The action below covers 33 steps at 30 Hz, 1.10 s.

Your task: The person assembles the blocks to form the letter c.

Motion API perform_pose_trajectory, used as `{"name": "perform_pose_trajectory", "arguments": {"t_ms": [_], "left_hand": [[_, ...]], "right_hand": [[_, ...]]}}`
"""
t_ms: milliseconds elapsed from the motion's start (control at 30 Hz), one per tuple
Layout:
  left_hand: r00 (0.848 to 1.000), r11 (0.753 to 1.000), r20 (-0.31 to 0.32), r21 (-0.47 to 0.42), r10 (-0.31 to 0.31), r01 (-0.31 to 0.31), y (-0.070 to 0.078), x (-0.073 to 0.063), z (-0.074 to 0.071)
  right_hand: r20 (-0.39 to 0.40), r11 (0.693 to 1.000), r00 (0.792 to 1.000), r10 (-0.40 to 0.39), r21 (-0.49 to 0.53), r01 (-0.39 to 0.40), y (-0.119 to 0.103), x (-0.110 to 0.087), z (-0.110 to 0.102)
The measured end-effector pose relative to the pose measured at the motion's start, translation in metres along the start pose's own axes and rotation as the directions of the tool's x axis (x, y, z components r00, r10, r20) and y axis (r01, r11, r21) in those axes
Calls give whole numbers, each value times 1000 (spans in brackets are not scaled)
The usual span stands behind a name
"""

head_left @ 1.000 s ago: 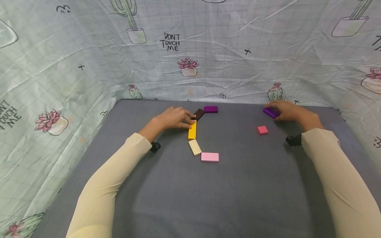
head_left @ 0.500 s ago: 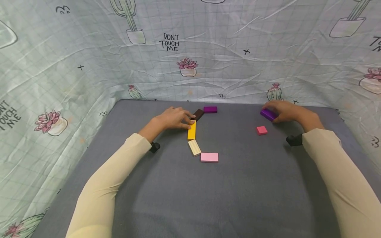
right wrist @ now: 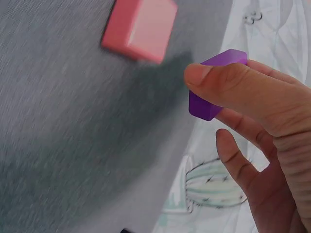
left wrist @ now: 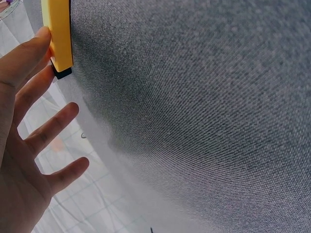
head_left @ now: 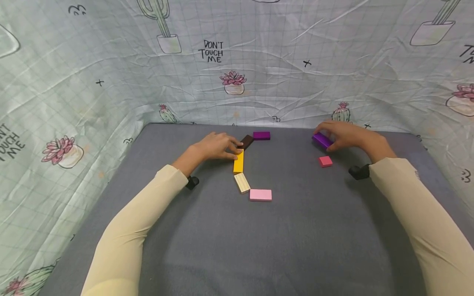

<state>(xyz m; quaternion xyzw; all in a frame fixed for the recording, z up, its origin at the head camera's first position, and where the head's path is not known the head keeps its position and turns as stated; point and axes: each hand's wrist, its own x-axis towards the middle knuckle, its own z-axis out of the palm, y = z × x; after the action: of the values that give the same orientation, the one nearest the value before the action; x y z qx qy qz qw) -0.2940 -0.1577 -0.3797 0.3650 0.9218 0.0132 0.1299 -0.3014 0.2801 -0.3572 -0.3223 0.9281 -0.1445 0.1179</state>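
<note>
Head view: right hand [head_left: 345, 135], pinching violet block [head_left: 322, 141] at 12 o'clock from red block [head_left: 325, 161]; left hand [head_left: 217, 146], fingers spread, touching yellow block [head_left: 238, 164] from 10 o'clock, brown block [head_left: 247, 141] at its 1 o'clock.

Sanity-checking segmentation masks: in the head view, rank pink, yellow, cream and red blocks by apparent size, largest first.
1. Pink block and yellow block: too close to rank; yellow is partly hidden.
2. Cream block
3. Red block

A long cream left sleeve [head_left: 126, 228] at lower left, a matching right sleeve [head_left: 416, 213] at lower right; a small black left wrist camera [head_left: 191, 182] and black right wrist camera [head_left: 360, 172]
</note>
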Motion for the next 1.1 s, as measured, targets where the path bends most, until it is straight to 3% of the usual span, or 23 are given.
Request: {"name": "perform_pose_trajectory", "arguments": {"t_ms": [367, 633, 900, 1100], "left_hand": [[1000, 1000, -10, -6, 6, -7, 1, 0, -2], [1000, 1000, 0, -3, -1, 1, 1, 0, -2], [1000, 1000, 1, 0, -2, 2, 1, 0, -2], [1000, 1000, -8, 9, -3, 3, 0, 0, 0]], "right_hand": [[-19, 995, 994, -104, -3, 104, -24, 23, -1], [-35, 997, 996, -78, -25, 77, -34, 40, 7], [-40, 992, 991, -125, -27, 124, -35, 59, 20], [-17, 993, 993, -116, -27, 116, -38, 74, 23]]}}
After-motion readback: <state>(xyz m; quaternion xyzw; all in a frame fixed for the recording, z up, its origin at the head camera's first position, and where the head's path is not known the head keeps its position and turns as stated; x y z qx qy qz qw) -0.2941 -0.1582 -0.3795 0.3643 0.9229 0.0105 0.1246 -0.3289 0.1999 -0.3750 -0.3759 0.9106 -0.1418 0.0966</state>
